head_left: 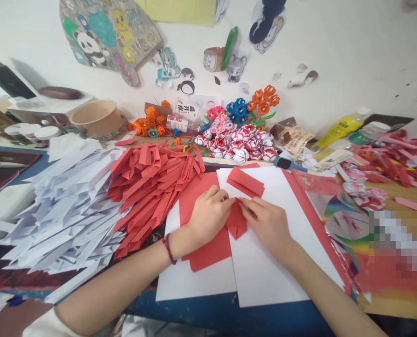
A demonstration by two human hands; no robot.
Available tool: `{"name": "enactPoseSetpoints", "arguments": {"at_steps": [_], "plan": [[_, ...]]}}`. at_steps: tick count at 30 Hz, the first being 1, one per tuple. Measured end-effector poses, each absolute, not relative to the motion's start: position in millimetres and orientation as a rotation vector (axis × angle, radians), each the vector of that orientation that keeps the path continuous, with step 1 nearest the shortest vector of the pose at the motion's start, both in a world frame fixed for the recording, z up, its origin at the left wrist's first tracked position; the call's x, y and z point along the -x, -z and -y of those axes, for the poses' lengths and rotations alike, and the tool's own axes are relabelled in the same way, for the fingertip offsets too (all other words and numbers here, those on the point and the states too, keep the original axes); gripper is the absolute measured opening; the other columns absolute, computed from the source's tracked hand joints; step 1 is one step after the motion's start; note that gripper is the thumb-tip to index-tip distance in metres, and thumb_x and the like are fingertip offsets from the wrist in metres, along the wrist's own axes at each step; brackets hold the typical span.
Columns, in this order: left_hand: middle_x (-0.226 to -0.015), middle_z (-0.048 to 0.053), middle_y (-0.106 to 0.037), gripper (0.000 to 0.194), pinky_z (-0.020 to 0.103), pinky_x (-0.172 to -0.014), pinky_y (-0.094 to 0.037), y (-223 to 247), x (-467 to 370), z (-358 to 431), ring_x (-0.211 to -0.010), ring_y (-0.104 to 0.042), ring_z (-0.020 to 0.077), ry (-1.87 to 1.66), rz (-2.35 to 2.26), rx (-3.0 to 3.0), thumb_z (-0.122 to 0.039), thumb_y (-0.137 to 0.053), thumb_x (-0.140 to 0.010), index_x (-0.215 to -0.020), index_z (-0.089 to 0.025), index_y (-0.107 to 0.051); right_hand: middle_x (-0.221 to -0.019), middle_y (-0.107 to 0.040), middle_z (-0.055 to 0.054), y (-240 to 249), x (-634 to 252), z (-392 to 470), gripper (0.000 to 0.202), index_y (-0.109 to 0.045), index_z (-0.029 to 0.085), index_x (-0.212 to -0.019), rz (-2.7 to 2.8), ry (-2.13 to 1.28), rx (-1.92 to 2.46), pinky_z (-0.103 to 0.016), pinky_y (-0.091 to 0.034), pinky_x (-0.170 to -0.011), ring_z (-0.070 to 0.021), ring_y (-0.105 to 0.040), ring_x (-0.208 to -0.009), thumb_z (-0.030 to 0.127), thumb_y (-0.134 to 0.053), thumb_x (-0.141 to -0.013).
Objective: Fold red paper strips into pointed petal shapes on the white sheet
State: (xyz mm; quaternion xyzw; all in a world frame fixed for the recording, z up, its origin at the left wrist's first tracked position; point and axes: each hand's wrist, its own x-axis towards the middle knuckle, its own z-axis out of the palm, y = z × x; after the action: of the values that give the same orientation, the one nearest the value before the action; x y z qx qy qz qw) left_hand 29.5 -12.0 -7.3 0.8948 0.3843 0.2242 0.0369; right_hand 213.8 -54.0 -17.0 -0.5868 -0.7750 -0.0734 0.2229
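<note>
A small red paper piece (237, 225) with folded lower corners lies between my hands, over white sheets (271, 276). My left hand (210, 213) pinches its upper left edge with thumb and forefinger. Against the upper right edge, my right hand (266, 222) has its thumb and fingers closed on the same paper. Just above sits a folded red strip (245, 181). Under my left hand are larger red sheets (208, 255), partly covered by it.
Heaps of folded white strips (64, 206) and folded red strips (155, 187) lie to the left. Paper flowers (243, 142) line the back by the wall. On the right are a clear plastic packet (345, 220) and a yellow bottle (340, 131). Scissors (1, 164) rest far left.
</note>
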Motion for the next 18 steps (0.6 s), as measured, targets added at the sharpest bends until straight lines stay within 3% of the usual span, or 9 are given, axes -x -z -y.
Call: {"name": "enactPoseSetpoints", "arguments": {"at_steps": [7, 13, 18], "plan": [[-0.084, 0.005, -0.056, 0.021, 0.032, -0.065, -0.041, 3, -30, 14, -0.082, -0.046, 0.0196, -0.534, -1.272, -2.807, -0.021, -0.042, -0.096, -0.091, -0.018, -0.062, -0.077, -0.067, -0.002, 14, -212, 56, 0.033, -0.068, 0.018, -0.112, 2.195, 0.289, 1.708, -0.027, -0.037, -0.058, -0.0121, -0.061, -0.067, 0.025, -0.039, -0.099], [-0.083, 0.007, -0.054, 0.021, 0.034, -0.065, -0.042, 9, -31, 16, -0.085, -0.048, 0.0219, -0.486, -1.145, -3.008, -0.012, -0.039, -0.095, -0.103, -0.013, -0.058, -0.071, -0.064, -0.001, 15, -208, 60, 0.031, -0.070, 0.017, -0.107, 2.156, 0.422, 1.781, -0.027, -0.036, -0.057, -0.0127, -0.059, -0.062, 0.026, -0.042, -0.098], [-0.084, 0.006, -0.055, 0.023, 0.033, -0.063, -0.043, 12, -30, 17, -0.086, -0.050, 0.0218, -0.442, -1.128, -3.004, -0.011, -0.042, -0.094, -0.111, -0.011, -0.057, -0.074, -0.065, -0.003, 15, -201, 68, 0.031, -0.067, 0.011, -0.115, 2.230, 0.643, 1.685, -0.029, -0.036, -0.058, -0.0141, -0.058, -0.060, 0.020, -0.045, -0.095]]}}
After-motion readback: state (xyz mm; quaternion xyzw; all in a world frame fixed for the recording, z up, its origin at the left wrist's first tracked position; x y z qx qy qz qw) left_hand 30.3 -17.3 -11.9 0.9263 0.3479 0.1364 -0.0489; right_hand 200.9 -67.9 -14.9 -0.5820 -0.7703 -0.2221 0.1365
